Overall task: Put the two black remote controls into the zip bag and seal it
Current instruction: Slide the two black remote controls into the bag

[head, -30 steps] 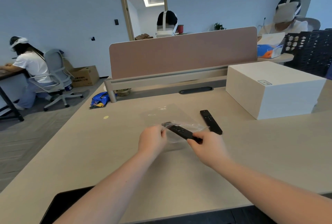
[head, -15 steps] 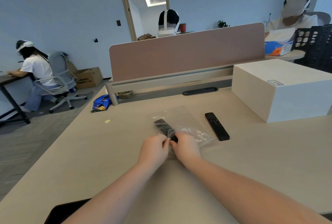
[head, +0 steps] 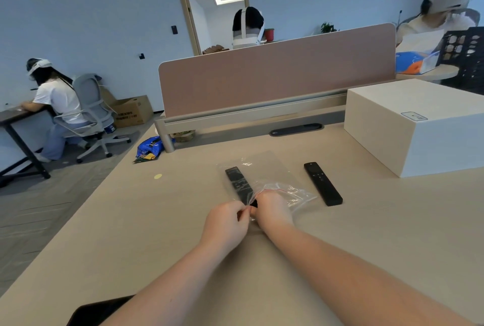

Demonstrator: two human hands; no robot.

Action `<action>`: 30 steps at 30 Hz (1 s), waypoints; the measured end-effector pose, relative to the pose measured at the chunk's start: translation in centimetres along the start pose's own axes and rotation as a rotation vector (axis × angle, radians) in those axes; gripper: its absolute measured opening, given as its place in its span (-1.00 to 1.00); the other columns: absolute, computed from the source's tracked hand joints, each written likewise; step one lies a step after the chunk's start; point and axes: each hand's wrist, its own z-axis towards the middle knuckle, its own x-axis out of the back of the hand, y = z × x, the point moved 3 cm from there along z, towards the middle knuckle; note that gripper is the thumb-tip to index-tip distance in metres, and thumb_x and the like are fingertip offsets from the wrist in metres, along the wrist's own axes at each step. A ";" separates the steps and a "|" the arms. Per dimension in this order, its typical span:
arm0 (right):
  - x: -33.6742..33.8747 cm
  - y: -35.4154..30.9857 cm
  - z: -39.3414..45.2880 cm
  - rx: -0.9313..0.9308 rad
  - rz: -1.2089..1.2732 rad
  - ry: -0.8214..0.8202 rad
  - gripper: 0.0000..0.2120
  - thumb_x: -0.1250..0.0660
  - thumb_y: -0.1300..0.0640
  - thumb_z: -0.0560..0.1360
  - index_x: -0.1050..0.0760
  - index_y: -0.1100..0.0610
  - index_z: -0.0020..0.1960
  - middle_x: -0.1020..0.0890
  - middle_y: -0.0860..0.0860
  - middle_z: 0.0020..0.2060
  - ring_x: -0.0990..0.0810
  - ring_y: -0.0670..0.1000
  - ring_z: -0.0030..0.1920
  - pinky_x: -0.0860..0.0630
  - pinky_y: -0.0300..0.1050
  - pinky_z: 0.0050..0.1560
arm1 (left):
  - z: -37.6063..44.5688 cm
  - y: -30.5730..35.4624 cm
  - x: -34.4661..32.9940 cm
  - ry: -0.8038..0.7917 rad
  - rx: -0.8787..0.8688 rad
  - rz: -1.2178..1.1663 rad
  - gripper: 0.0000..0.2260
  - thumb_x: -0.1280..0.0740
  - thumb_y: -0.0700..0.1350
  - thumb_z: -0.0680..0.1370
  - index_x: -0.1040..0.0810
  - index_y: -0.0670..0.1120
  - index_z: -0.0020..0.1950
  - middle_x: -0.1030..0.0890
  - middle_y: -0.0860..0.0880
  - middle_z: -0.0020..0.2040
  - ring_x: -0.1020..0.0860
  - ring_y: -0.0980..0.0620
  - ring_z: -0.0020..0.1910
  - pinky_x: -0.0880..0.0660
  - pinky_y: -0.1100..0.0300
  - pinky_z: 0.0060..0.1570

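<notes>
A clear zip bag (head: 264, 168) with a red seal line lies flat on the beige desk (head: 366, 234). One black remote (head: 237, 183) sits inside it, pointing away from me. My left hand (head: 225, 223) pinches the bag's near edge. My right hand (head: 273, 210) is at the bag's mouth, fingers closed on the near end of that remote. The second black remote (head: 322, 183) lies bare on the desk, just right of the bag.
A large white box (head: 419, 126) stands at the right. A pink divider screen (head: 275, 77) runs across the back of the desk. A dark flat object (head: 99, 311) sits at the near left edge. Other people sit at nearby desks.
My right hand has pushed the first remote from the bag's mouth deep into the bag and moved close to my left hand. The second remote has stayed in place.
</notes>
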 end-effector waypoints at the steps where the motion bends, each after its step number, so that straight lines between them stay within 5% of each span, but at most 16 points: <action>1: -0.1 0.1 0.1 0.009 -0.001 0.004 -0.84 -0.28 0.11 0.50 -0.51 0.19 -0.19 -0.55 0.17 -0.21 -0.54 0.12 -0.18 -0.45 -0.10 -0.16 | 0.0 0.0 0.1 0.007 -0.002 -0.001 -0.78 -0.24 -0.04 0.54 -0.66 -0.07 -0.08 -0.71 -0.04 -0.13 -0.59 -0.10 -0.13 -0.53 0.04 -0.10; 8: -0.8 1.1 0.2 0.185 -0.027 0.019 -0.77 -0.27 0.26 0.48 -0.60 0.13 0.08 -0.68 0.11 0.02 -0.64 0.15 0.03 -0.59 -0.04 0.06 | -0.4 0.4 0.5 0.028 0.019 -0.002 -0.78 -0.27 -0.05 0.55 -0.65 -0.12 -0.13 -0.69 -0.12 -0.18 -0.57 -0.16 -0.13 -0.44 0.08 -0.18; 11: 0.9 2.3 -1.6 0.275 -0.028 0.056 -0.84 -0.20 0.27 0.45 -0.54 0.12 -0.12 -0.67 0.11 -0.11 -0.63 0.18 -0.06 -0.58 -0.03 -0.10 | -0.4 0.6 0.6 0.033 0.028 0.007 -0.77 -0.26 -0.05 0.56 -0.63 -0.13 -0.16 -0.68 -0.13 -0.19 -0.56 -0.16 -0.14 -0.42 0.10 -0.20; 14: 4.2 4.1 -4.1 0.331 0.045 0.306 -0.78 -0.18 0.15 0.44 -0.60 0.12 -0.17 -0.68 0.08 -0.32 -0.64 0.16 -0.24 -0.59 -0.03 -0.31 | -0.4 0.6 0.6 0.048 0.058 -0.005 -0.77 -0.27 -0.04 0.55 -0.63 -0.12 -0.18 -0.68 -0.13 -0.21 -0.57 -0.17 -0.15 -0.44 0.10 -0.21; 17: 7.3 6.7 -4.9 0.164 0.089 0.489 -0.74 -0.19 0.13 0.49 -0.61 0.15 0.05 -0.69 0.11 -0.20 -0.62 0.17 -0.08 -0.60 0.01 -0.18 | -0.6 0.8 0.5 0.055 0.083 -0.021 -0.77 -0.28 -0.05 0.54 -0.63 -0.13 -0.20 -0.68 -0.14 -0.23 -0.57 -0.19 -0.16 -0.45 0.10 -0.22; 20: 8.0 9.9 -4.2 -0.116 -0.007 0.355 -0.69 -0.18 0.15 0.54 -0.45 0.14 0.26 -0.58 0.13 0.09 -0.46 0.16 0.17 -0.50 0.01 0.05 | -0.7 1.1 0.5 0.058 0.090 -0.011 -0.76 -0.28 -0.04 0.54 -0.63 -0.13 -0.21 -0.68 -0.16 -0.22 -0.57 -0.22 -0.14 -0.47 0.09 -0.20; 23: 7.2 12.2 -3.9 -0.280 -0.125 0.192 -0.62 -0.20 -0.04 0.53 -0.38 0.12 0.28 -0.53 0.15 0.15 -0.43 0.19 0.22 -0.48 0.06 0.16 | -0.7 1.2 0.6 0.049 0.097 -0.012 -0.76 -0.27 -0.05 0.54 -0.62 -0.14 -0.21 -0.67 -0.17 -0.23 -0.57 -0.22 -0.15 -0.44 0.10 -0.23; 26: 6.6 12.6 -3.5 -0.293 -0.226 0.129 -0.61 -0.20 -0.09 0.54 -0.41 0.15 0.24 -0.55 0.14 0.13 -0.47 0.17 0.20 -0.49 0.01 0.12 | -0.8 1.2 0.7 0.044 0.100 0.004 -0.76 -0.27 -0.05 0.55 -0.63 -0.14 -0.21 -0.67 -0.16 -0.24 -0.55 -0.20 -0.19 -0.44 0.10 -0.24; 30: 6.6 12.1 -3.2 -0.325 -0.134 0.182 -0.77 -0.20 0.13 0.54 -0.47 0.20 0.14 -0.62 0.17 0.01 -0.52 0.19 0.09 -0.48 -0.06 -0.08 | -0.9 1.1 0.7 0.036 0.105 0.026 -0.75 -0.26 -0.05 0.55 -0.61 -0.14 -0.22 -0.66 -0.16 -0.25 -0.47 -0.17 -0.26 -0.35 0.13 -0.29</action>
